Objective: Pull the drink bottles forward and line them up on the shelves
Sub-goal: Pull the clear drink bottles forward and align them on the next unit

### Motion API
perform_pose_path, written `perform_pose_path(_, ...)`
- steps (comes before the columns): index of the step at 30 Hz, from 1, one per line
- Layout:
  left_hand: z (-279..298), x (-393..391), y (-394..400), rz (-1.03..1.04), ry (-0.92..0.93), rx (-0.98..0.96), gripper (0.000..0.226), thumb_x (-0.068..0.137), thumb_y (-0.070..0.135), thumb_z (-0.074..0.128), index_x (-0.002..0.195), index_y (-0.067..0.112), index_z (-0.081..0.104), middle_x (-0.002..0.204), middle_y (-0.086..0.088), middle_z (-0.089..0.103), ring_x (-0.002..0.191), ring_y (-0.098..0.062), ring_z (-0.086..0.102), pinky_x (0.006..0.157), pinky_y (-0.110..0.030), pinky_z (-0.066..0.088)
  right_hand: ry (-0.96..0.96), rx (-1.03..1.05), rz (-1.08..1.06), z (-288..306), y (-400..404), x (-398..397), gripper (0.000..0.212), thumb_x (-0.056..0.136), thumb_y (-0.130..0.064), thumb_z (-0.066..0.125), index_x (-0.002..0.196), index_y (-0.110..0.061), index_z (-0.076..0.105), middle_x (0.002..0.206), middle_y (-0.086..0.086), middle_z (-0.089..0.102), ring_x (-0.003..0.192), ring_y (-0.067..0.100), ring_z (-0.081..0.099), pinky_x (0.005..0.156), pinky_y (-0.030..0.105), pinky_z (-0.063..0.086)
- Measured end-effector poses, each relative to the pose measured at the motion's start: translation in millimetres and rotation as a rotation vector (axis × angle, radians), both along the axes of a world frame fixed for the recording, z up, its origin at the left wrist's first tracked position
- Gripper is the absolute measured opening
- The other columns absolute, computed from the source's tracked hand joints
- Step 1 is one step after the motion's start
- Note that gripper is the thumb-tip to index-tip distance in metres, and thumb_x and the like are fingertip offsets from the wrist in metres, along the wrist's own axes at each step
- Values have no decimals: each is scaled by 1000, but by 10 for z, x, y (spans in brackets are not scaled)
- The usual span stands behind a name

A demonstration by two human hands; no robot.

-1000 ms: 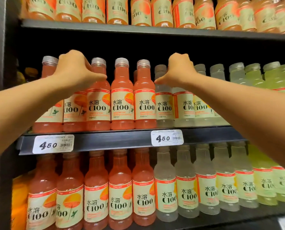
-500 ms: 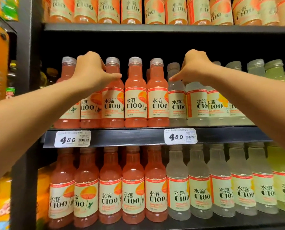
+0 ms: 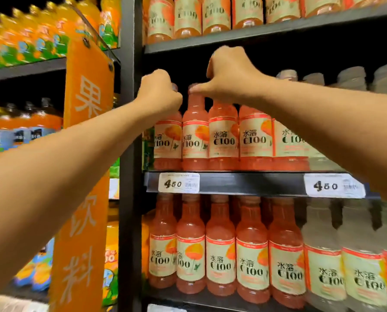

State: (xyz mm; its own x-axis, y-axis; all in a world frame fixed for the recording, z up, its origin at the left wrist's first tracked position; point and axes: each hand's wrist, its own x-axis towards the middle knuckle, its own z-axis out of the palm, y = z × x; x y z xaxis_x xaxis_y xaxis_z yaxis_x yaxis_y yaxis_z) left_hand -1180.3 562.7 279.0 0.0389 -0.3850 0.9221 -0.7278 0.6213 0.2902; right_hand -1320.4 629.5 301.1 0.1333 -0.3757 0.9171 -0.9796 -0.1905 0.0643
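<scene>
A row of pink C100 drink bottles (image 3: 224,136) stands at the front of the middle shelf (image 3: 251,182), with clear-liquid bottles (image 3: 350,79) further right. My left hand (image 3: 158,93) grips the top of the leftmost pink bottle (image 3: 167,140), its cap mostly hidden under my fingers. My right hand (image 3: 228,75) curls over the tops of the third and fourth pink bottles, thumb touching the cap of the second pink bottle (image 3: 194,140). What the right fingers hold behind is hidden.
A black upright post (image 3: 129,154) bounds the shelf on the left, with an orange hanging sign (image 3: 86,131) in front of it. The shelf above (image 3: 255,34) sits close over my hands. Below stands another row of pink and clear bottles (image 3: 251,255). Orange drinks (image 3: 41,32) fill the neighbouring unit.
The view has swung left. My right hand moved from the clear bottles to the pink ones beside my left hand, which stays on the left end of the row.
</scene>
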Motion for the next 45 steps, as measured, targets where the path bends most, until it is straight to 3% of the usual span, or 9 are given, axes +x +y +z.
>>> perform_pose_path(4, 63, 21, -63, 5, -25, 104, 31, 94, 18, 55, 66, 13, 42, 68, -3, 45, 57, -15, 42, 43, -28, 29, 14, 5, -119, 122, -377, 324, 39, 82, -27, 74, 64, -15, 42, 69, 2, 46, 70, 26, 55, 57, 31, 42)
perform_pose_path(8, 38, 10, -125, 62, -122, 62, 7, 90, 13, 58, 86, 9, 60, 82, -8, 58, 75, -26, 57, 53, -32, 39, 50, -3, -218, 183, -529, 447, 23, 83, -13, 70, 75, -8, 49, 82, 8, 49, 79, 30, 53, 64, 34, 42)
perform_pose_path(10, -13, -2, -178, 95, -189, 26, 16, 86, 12, 60, 101, 9, 66, 90, -10, 59, 82, -31, 60, 61, -35, 41, 84, -11, -253, 186, -555, 485, 12, 84, -10, 67, 88, -9, 55, 96, 14, 51, 91, 34, 58, 67, 35, 40)
perform_pose_path(14, -6, 9, -228, 97, -162, -4, 14, 83, 12, 64, 97, 11, 68, 85, -9, 59, 79, -32, 60, 61, -35, 42, 75, -21, -279, 154, -590, 503, 19, 85, 0, 62, 104, -4, 62, 118, 17, 55, 108, 39, 58, 70, 37, 38)
perform_pose_path(20, -41, -28, -285, 94, -149, -62, 10, 87, 15, 64, 96, 13, 67, 79, -3, 54, 72, -25, 54, 59, -34, 42, -63, -8, -166, 257, -583, 387, 29, 77, -10, 76, 68, -12, 48, 76, 5, 47, 75, 28, 58, 60, 33, 45)
perform_pose_path(24, -39, -25, -298, 106, -149, -75, 8, 89, 16, 64, 95, 12, 66, 78, -4, 55, 75, -28, 59, 59, -34, 45, -82, 21, -127, 298, -556, 353, 38, 70, -17, 83, 65, -15, 46, 71, 3, 46, 57, 18, 47, 44, 27, 35)
perform_pose_path(35, -98, -21, -249, 99, -135, -56, 2, 87, 12, 63, 87, 11, 63, 68, -2, 49, 71, -28, 59, 58, -36, 49, 27, -6, -201, 264, -578, 392, 43, 72, -17, 84, 66, -15, 42, 72, 3, 42, 71, 26, 55, 56, 31, 45)
perform_pose_path(41, -127, 4, -181, 28, -103, -38, 6, 87, 13, 61, 83, 12, 57, 67, 0, 48, 59, -18, 51, 45, -27, 36, 23, 10, -206, 230, -555, 390, 44, 74, -25, 85, 66, -17, 42, 71, 2, 46, 71, 24, 55, 58, 31, 44)
perform_pose_path(45, -142, 11, -136, -32, -49, -78, 30, 91, 21, 59, 115, 7, 51, 106, -12, 58, 100, -32, 59, 69, -30, 47, 28, -32, -156, 188, -399, 329, 49, 77, -39, 80, 63, -18, 39, 66, -1, 43, 56, 13, 44, 49, 26, 35)
